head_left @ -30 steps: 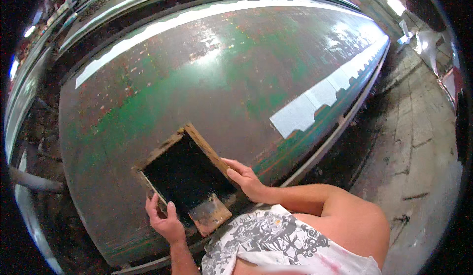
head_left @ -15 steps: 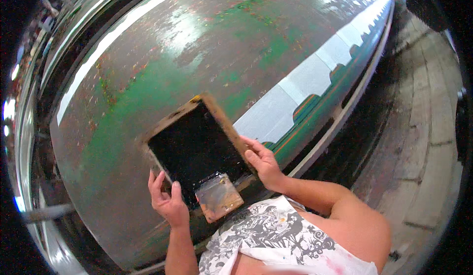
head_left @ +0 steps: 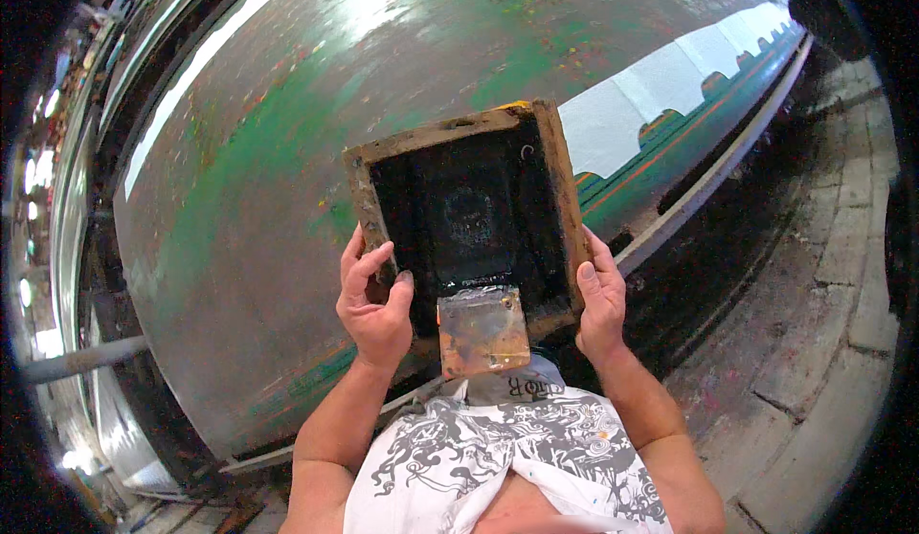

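Between both hands I hold a screen printing frame (head_left: 561, 185) of worn brown wood, its inside coated with wet-looking black ink (head_left: 421, 209). A faint pale mark shows in the middle of the dark mesh. A stained, flat squeegee (head_left: 483, 331) rests at the near end, its upper edge in the ink and its lower part over the near rail. My left hand (head_left: 377, 312) grips the left rail, thumb on the inner side and fingers outside. On the right rail, my right hand (head_left: 602, 297) is closed the same way. The frame is raised in front of my body.
A long printing table (head_left: 249, 276), smeared grey and green, stretches away ahead. Pale pieces with scalloped edges (head_left: 632, 108) lie along its right side by a metal rail (head_left: 713, 180). A paved floor (head_left: 842, 256) runs at the right; a grey bar (head_left: 86, 360) juts in at left.
The screen frame has turned from a slant to nearly straight before me and shifted right and up in the view. Both hands have kept hold of it, the squeegee moving along with it.
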Action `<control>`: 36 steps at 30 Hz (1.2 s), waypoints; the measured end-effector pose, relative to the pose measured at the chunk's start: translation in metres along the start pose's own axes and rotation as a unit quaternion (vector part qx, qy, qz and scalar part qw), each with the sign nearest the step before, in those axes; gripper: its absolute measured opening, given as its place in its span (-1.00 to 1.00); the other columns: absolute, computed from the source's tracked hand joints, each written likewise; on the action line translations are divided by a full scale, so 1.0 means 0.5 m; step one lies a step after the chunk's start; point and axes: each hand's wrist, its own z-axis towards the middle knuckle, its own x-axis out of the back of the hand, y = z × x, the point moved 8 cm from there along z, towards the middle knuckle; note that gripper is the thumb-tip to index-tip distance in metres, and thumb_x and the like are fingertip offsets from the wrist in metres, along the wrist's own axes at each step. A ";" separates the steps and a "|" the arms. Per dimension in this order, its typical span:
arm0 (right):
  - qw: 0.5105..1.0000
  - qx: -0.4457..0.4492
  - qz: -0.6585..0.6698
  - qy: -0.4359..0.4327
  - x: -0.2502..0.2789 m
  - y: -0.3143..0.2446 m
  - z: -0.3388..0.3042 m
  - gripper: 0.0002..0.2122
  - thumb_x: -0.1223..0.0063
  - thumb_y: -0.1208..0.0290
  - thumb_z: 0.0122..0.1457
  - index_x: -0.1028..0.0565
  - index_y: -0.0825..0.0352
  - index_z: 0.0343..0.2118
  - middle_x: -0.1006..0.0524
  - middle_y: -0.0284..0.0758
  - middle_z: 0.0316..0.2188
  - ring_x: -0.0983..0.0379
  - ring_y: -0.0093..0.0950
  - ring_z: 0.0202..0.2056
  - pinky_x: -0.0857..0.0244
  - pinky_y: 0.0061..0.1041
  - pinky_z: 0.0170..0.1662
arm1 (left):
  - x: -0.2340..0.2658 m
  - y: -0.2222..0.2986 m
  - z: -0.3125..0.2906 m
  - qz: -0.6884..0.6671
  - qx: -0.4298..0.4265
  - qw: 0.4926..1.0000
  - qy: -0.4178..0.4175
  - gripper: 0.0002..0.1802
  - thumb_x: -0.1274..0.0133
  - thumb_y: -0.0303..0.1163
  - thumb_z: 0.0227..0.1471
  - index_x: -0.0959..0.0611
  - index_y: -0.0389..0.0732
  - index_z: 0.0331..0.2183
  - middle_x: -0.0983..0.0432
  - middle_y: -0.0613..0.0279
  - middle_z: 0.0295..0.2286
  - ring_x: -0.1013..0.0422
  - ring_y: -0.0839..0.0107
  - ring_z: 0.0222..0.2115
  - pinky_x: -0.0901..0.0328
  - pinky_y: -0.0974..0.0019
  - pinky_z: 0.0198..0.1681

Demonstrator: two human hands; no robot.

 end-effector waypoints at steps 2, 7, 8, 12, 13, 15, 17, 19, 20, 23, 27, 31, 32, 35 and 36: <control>1.000 0.000 -0.001 0.021 0.018 -0.009 -0.008 -0.46 -0.01 0.28 0.54 -0.31 0.51 0.44 -0.50 -0.24 0.30 -0.42 -0.46 0.28 -0.18 -0.43 0.42 | -0.019 0.023 0.008 0.018 -0.047 0.999 -0.010 -0.57 -0.26 -0.64 0.09 -0.75 -0.24 0.03 -0.36 -0.16 0.35 -0.39 0.14 0.30 -0.29 0.18 0.33; 0.999 -0.003 0.032 0.029 0.010 -0.059 0.001 -0.48 0.01 0.30 0.54 -0.32 0.53 0.42 -0.52 -0.22 0.28 -0.44 -0.44 0.26 -0.21 -0.40 0.41 | -0.030 0.040 0.029 0.002 -0.015 1.000 -0.022 -0.56 -0.27 -0.62 0.10 -0.73 -0.25 0.06 -0.36 -0.15 0.35 -0.43 0.23 0.25 -0.31 0.21 0.30; 0.999 0.009 -0.015 0.034 0.002 -0.078 0.010 -0.50 0.07 0.28 0.55 -0.36 0.54 0.38 -0.54 -0.18 0.24 -0.47 -0.40 0.24 -0.27 -0.37 0.37 | -0.026 0.051 0.038 0.019 -0.030 0.999 -0.016 -0.54 -0.27 -0.62 0.10 -0.72 -0.26 0.07 -0.36 -0.15 0.35 -0.44 0.25 0.24 -0.31 0.22 0.30; 1.000 0.007 0.000 0.015 -0.060 -0.137 0.106 -0.54 0.07 0.28 0.55 -0.46 0.56 0.30 -0.59 -0.16 0.15 -0.55 -0.41 0.14 -0.38 -0.39 0.27 | 0.001 0.055 0.116 0.001 -0.009 1.000 0.026 -0.33 -0.26 -0.67 0.04 -0.61 -0.26 0.23 -0.46 -0.05 0.29 -0.37 0.15 0.32 -0.20 0.12 0.43; 1.000 0.021 -0.007 0.009 -0.084 -0.153 0.136 -0.58 0.03 0.31 0.54 -0.50 0.54 0.27 -0.62 -0.18 0.14 -0.56 -0.43 0.13 -0.40 -0.40 0.26 | 0.013 0.047 0.145 -0.039 0.011 0.998 0.046 -0.28 -0.27 -0.68 0.03 -0.58 -0.27 0.26 -0.47 -0.04 0.28 -0.39 0.16 0.31 -0.21 0.14 0.43; 1.000 0.027 -0.001 -0.004 -0.131 -0.184 0.191 -0.62 -0.04 0.37 0.51 -0.55 0.51 0.24 -0.66 -0.20 0.10 -0.60 -0.44 0.08 -0.43 -0.40 0.23 | 0.041 0.063 0.193 -0.039 -0.028 0.996 0.080 -0.27 -0.28 -0.70 0.03 -0.56 -0.31 0.27 -0.49 -0.01 0.27 -0.42 0.20 0.29 -0.24 0.16 0.42; 0.999 0.035 -0.034 -0.008 -0.166 -0.215 0.230 -0.63 -0.09 0.39 0.49 -0.56 0.45 0.25 -0.67 -0.22 0.07 -0.61 -0.45 0.03 -0.45 -0.43 0.16 | 0.057 0.075 0.240 -0.100 -0.054 0.990 0.088 -0.31 -0.25 -0.70 0.05 -0.59 -0.28 0.25 -0.62 0.08 0.08 -0.54 0.40 0.02 -0.41 0.34 0.11; 0.995 0.078 -0.022 -0.057 -0.212 -0.246 0.269 -0.63 -0.12 0.37 0.48 -0.57 0.40 0.26 -0.71 -0.30 -0.04 -0.63 -0.57 -0.17 -0.52 -0.54 -0.06 | 0.071 0.086 0.282 -0.137 -0.063 0.984 0.097 -0.35 -0.23 -0.70 0.07 -0.62 -0.26 0.22 -0.70 0.14 -0.04 -0.60 0.53 -0.15 -0.50 0.44 -0.06; 0.995 0.061 -0.062 -0.040 -0.212 -0.249 0.287 -0.62 -0.13 0.36 0.47 -0.57 0.39 0.26 -0.70 -0.36 -0.11 -0.55 -0.64 -0.29 -0.44 -0.58 -0.20 | 0.078 0.087 0.296 -0.139 -0.053 0.984 0.099 -0.37 -0.23 -0.70 0.07 -0.63 -0.25 0.21 -0.71 0.15 -0.08 -0.60 0.55 -0.19 -0.50 0.46 -0.09; 0.986 0.066 -0.132 -0.080 -0.212 -0.259 0.327 -0.61 -0.17 0.32 0.47 -0.58 0.34 0.27 -0.65 -0.55 -0.31 -0.28 -0.79 -0.57 -0.16 -0.67 -0.53 | 0.081 0.090 0.318 -0.106 -0.047 0.988 0.102 -0.40 -0.24 -0.70 0.05 -0.67 -0.25 0.16 -0.66 0.11 0.03 -0.58 0.55 -0.17 -0.49 0.43 -0.07; 0.982 0.024 -0.165 -0.088 -0.156 -0.203 0.349 -0.60 -0.16 0.36 0.47 -0.56 0.38 0.29 -0.64 -0.54 -0.27 -0.31 -0.80 -0.49 -0.15 -0.72 -0.45 | 0.041 0.085 0.291 -0.029 -0.096 0.989 0.109 -0.43 -0.22 -0.69 0.04 -0.68 -0.26 0.13 -0.54 0.05 0.19 -0.55 0.48 -0.03 -0.46 0.37 0.07; 0.985 -0.033 -0.117 -0.119 -0.093 -0.138 0.341 -0.58 -0.11 0.45 0.47 -0.49 0.45 0.34 -0.66 -0.34 0.04 -0.54 -0.63 -0.07 -0.38 -0.62 0.02 | -0.013 0.063 0.222 -0.008 -0.051 0.991 0.126 -0.49 -0.21 -0.70 0.03 -0.70 -0.27 0.07 -0.41 -0.01 0.28 -0.47 0.31 0.19 -0.39 0.30 0.24; 0.986 -0.037 -0.096 -0.131 -0.081 -0.134 0.346 -0.57 -0.11 0.47 0.47 -0.47 0.46 0.35 -0.64 -0.30 0.10 -0.55 -0.59 0.02 -0.38 -0.57 0.12 | -0.022 0.064 0.209 -0.006 -0.036 0.990 0.133 -0.49 -0.22 -0.70 0.03 -0.71 -0.27 0.07 -0.41 -0.01 0.28 -0.47 0.30 0.19 -0.39 0.29 0.24; 0.981 -0.030 -0.036 -0.189 -0.048 -0.147 0.349 -0.54 -0.09 0.52 0.45 -0.43 0.46 0.38 -0.58 -0.22 0.24 -0.51 -0.48 0.22 -0.31 -0.44 0.35 | -0.056 0.098 0.170 0.030 -0.020 0.989 0.144 -0.49 -0.23 -0.69 0.02 -0.72 -0.25 0.05 -0.41 -0.02 0.28 -0.48 0.26 0.20 -0.39 0.28 0.24; 0.977 -0.019 -0.037 -0.208 -0.036 -0.164 0.348 -0.52 -0.10 0.53 0.44 -0.42 0.45 0.39 -0.58 -0.24 0.24 -0.51 -0.49 0.21 -0.31 -0.44 0.34 | -0.065 0.121 0.165 0.050 -0.039 0.986 0.154 -0.50 -0.23 -0.69 0.02 -0.73 -0.23 0.05 -0.41 -0.01 0.27 -0.48 0.25 0.20 -0.39 0.28 0.24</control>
